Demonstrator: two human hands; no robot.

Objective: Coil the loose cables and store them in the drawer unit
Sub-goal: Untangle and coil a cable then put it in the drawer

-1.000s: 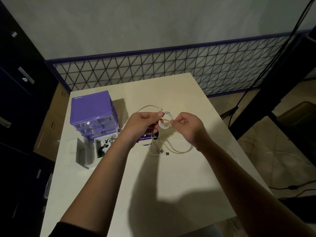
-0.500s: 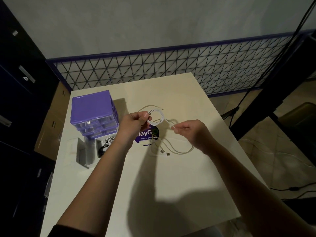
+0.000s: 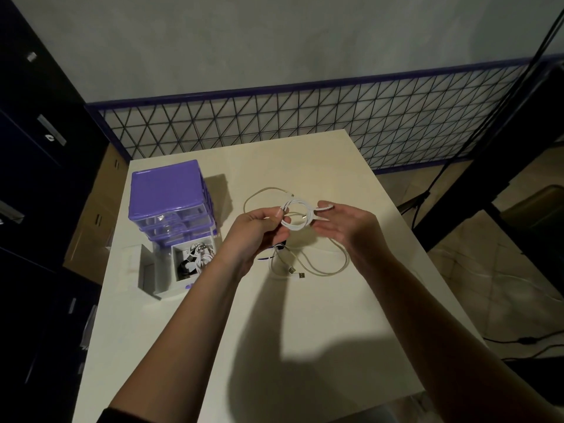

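Note:
My left hand [image 3: 258, 228] pinches a small coil of white cable [image 3: 297, 215] above the table's middle. My right hand [image 3: 346, 228] is just right of the coil, fingers spread, its fingertips holding the cable's loose strand. Under both hands a second pale cable [image 3: 317, 264] lies loose on the table, its USB plugs near the front. The purple drawer unit [image 3: 169, 198] stands at the left. Its bottom drawer [image 3: 183, 267] is pulled out and holds coiled cables.
A grey open box [image 3: 146, 274] sits left of the pulled-out drawer. A purple round sticker [image 3: 268, 254] lies partly hidden under my left hand. The white table [image 3: 305, 331] ends close at the right and front. A wire grid fence [image 3: 305, 126] runs behind it.
My right hand drew away from the coil, then came back to it with another turn of cable. The coil in my left hand has grown. The loose strand on the table has shortened.

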